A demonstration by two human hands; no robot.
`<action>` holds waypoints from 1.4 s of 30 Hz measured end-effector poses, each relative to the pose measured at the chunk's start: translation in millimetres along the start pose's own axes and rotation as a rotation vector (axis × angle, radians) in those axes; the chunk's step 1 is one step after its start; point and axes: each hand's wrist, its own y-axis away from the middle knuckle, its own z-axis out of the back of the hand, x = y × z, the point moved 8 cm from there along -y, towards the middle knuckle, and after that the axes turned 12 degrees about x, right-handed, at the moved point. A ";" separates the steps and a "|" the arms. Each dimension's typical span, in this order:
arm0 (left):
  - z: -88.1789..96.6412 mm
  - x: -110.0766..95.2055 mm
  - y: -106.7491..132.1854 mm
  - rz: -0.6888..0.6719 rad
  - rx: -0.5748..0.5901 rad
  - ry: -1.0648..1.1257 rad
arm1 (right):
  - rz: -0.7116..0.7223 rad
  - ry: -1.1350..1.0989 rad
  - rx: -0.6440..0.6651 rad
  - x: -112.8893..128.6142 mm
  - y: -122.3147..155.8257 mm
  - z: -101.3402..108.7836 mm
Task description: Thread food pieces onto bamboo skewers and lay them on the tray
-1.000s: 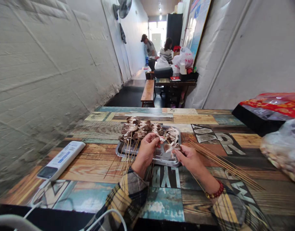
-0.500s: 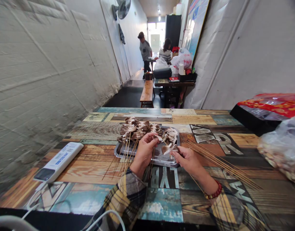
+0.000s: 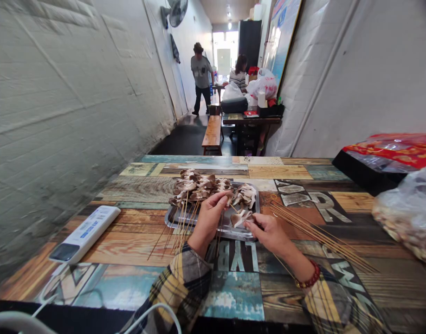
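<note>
My right hand [image 3: 271,233] is closed on a thin bamboo skewer whose lower end runs down past my wrist. Oyster mushroom pieces [image 3: 241,218] are threaded on it just in front of my fingers. At the skewer's upper tip, my left hand [image 3: 212,217] pinches another mushroom piece [image 3: 229,197], partly covered by the fingers. Both hands are over the near part of a clear plastic tray [image 3: 253,235]. Several loaded mushroom skewers [image 3: 195,185] are heaped on the tray's left and back, their bare sticks toward me. A further mushroom bunch [image 3: 246,195] lies at its back right.
Bare bamboo skewers [image 3: 320,236] lie right of the tray. Farther right are a bag of mushroom-like pieces [image 3: 408,218] and a black box [image 3: 362,174]. A white device [image 3: 86,234] with a cable sits at left. Two people are beyond the table, near a wooden bench [image 3: 213,132].
The threaded mushrooms have shifted slightly left and down. My left fingers have closed further over the mushroom piece at the tip. The standing person in the background has moved left and nearer.
</note>
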 end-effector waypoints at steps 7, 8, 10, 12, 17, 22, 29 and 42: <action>-5.6 -6.2 0.6 0.000 0.040 -0.043 | -0.012 -0.008 -0.043 -1.4 0.9 3.1; -4.9 -5.8 0.2 -0.002 0.030 -0.016 | -0.014 -0.009 -0.041 -1.6 0.9 3.2; -3.0 -3.9 -0.6 -0.004 0.007 0.039 | -0.012 -0.008 -0.038 -1.6 0.9 3.4; -1.3 -1.3 -1.0 -0.001 -0.008 0.077 | -0.006 0.004 -0.043 -1.0 1.1 4.2; -3.4 2.5 -0.8 0.018 0.031 0.095 | -0.003 0.020 -0.065 0.6 1.5 6.5; -3.4 6.5 -0.1 0.060 0.013 0.104 | 0.004 0.031 -0.090 3.0 2.4 8.5; -2.5 8.3 0.9 0.098 -0.026 0.244 | 0.009 0.053 -0.078 3.8 3.3 6.8; -1.6 4.0 0.1 0.035 -0.011 0.084 | -0.007 0.042 -0.096 2.1 3.1 8.5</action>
